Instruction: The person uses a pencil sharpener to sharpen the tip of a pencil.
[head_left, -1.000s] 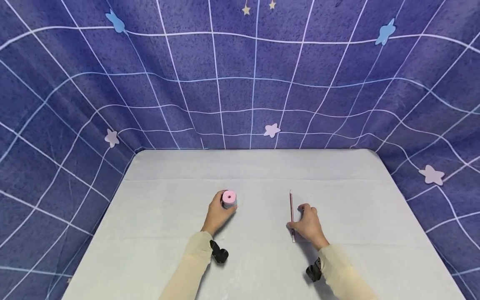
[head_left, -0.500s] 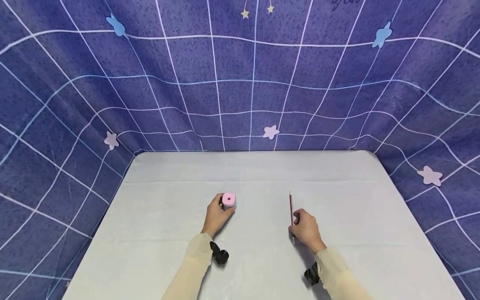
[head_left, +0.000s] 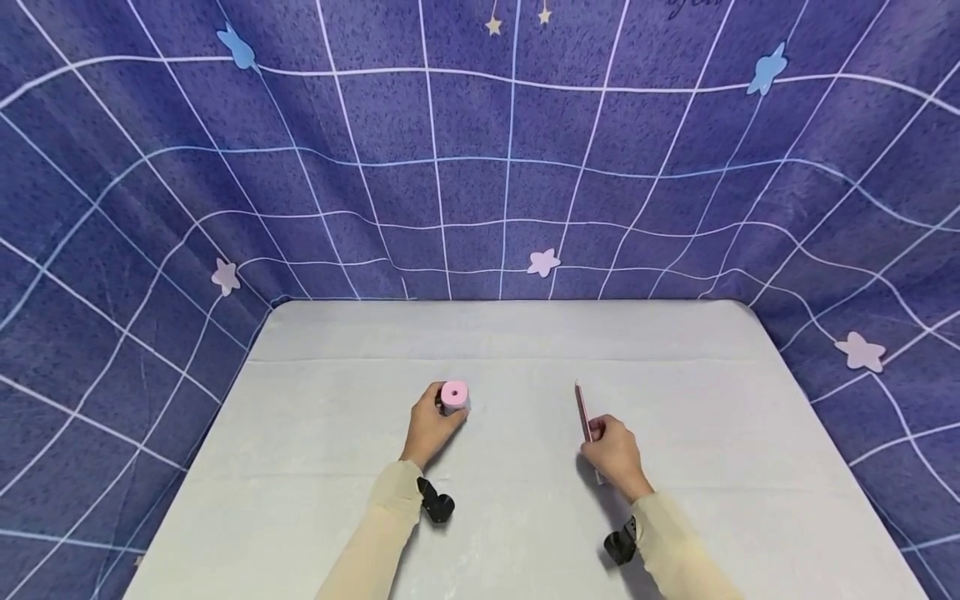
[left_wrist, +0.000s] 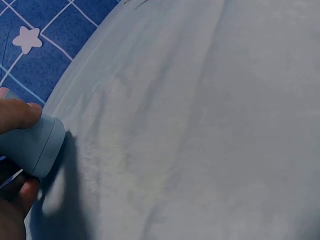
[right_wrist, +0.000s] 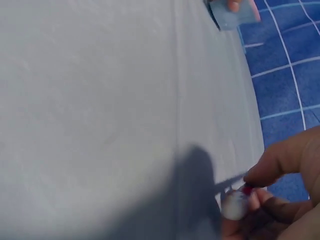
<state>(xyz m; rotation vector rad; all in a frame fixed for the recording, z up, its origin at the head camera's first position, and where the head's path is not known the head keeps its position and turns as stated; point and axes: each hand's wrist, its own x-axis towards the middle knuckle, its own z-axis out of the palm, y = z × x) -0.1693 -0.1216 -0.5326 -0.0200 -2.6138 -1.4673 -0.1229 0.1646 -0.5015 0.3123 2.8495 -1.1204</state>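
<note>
At a white-clothed table (head_left: 517,517), a rounded, pink-topped, pale-blue plastic-looking block (head_left: 455,402) is gripped upright by the curled left hand (head_left: 430,431), seemingly for steadiness; a slim dark-red pencil (head_left: 582,409) is pinched, tilted, by the right hand (head_left: 615,452).

The blue-and-pink container (head_left: 454,396) in the left hand (head_left: 429,432) looks to me like moulded plastic, smooth and matt, with a seam round its body. The pencil (head_left: 582,412) in the right hand (head_left: 617,454) seems painted wood with a slight shine; its white end (right_wrist: 235,206) is too blurred to judge. Under both hands lies a pale sheet (head_left: 517,500), smooth and faintly creased. Beyond them hangs dull blue-purple cloth (head_left: 472,192), rippled. The cream sleeves (head_left: 375,529) look like wrinkled matt fabric, the black wrist cameras (head_left: 439,507) like shiny plastic.
</note>
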